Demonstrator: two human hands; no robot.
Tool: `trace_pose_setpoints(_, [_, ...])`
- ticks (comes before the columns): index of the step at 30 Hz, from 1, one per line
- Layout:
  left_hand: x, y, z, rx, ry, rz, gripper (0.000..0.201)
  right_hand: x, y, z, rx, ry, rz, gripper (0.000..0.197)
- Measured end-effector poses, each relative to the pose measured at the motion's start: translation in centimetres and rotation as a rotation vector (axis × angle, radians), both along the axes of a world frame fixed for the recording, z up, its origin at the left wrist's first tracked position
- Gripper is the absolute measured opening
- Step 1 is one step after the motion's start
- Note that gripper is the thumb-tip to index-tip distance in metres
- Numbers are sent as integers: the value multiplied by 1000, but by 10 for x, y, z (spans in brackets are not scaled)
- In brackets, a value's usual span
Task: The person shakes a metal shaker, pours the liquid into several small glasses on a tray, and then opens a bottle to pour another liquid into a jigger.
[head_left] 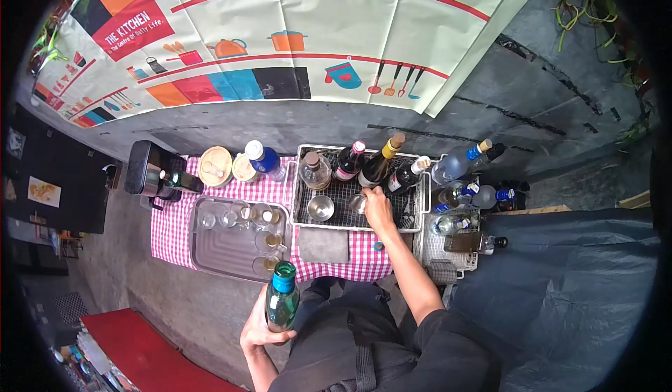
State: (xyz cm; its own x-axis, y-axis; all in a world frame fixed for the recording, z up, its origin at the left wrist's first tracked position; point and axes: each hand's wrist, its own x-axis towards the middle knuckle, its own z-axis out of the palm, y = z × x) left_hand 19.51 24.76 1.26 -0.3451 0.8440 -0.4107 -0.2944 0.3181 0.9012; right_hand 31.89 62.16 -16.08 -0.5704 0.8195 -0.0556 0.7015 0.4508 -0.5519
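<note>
Near my body, my left hand (255, 327) is wrapped round a green glass bottle (283, 308) with a blue band at its neck. The bottle stands upright, its mouth uncovered. My right hand (379, 211) reaches into the wire basket (299, 203), its fingers closed on a small metal bowl (358, 204). A second metal bowl (320, 208) sits to its left. Behind them in the basket are a stoppered clear bottle (315, 173) and several dark bottles, among them a yellow-necked bottle (381, 162). A folded grey cloth (323, 245) lies in front of the basket.
On the checked tablecloth (169, 225), a grey tray (217, 255) carries several clear glasses. A black machine (148, 171), wooden-lidded containers (215, 165) and a blue bottle (262, 157) stand behind. At right, a second wire basket (462, 257) holds more bottles. A wall rises behind.
</note>
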Motion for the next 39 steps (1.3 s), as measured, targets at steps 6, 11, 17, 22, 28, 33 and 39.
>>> trace_pose_setpoints(6, [-6, 1, -3, 6, -21, -29, 120, 2, -17, 3, 177, -55, 47, 39])
trace_pose_setpoints(11, [-10, 4, -2, 0, -11, -67, 120, -26, -36, 18, 85, 190, 353, 66])
trace_pose_setpoints(17, [-12, 5, -3, 4, 17, -78, 120, -64, -51, 17, -110, 3, 404, 83])
trace_pose_setpoints(22, [-11, 5, 1, -2, -41, -48, 121, -78, -58, 12, -141, -27, 315, 85])
trace_pose_setpoints(28, [-14, 6, -5, -6, -32, -57, 122, -58, -47, 24, -117, -3, 158, 89])
trace_pose_setpoints(33, [-13, 14, 1, -18, -67, -58, 123, -8, -49, 85, -99, 139, 66, 83])
trace_pose_setpoints(39, [-15, 21, -7, 11, -68, -95, 123, 56, -93, 92, -178, 139, 118, 76])
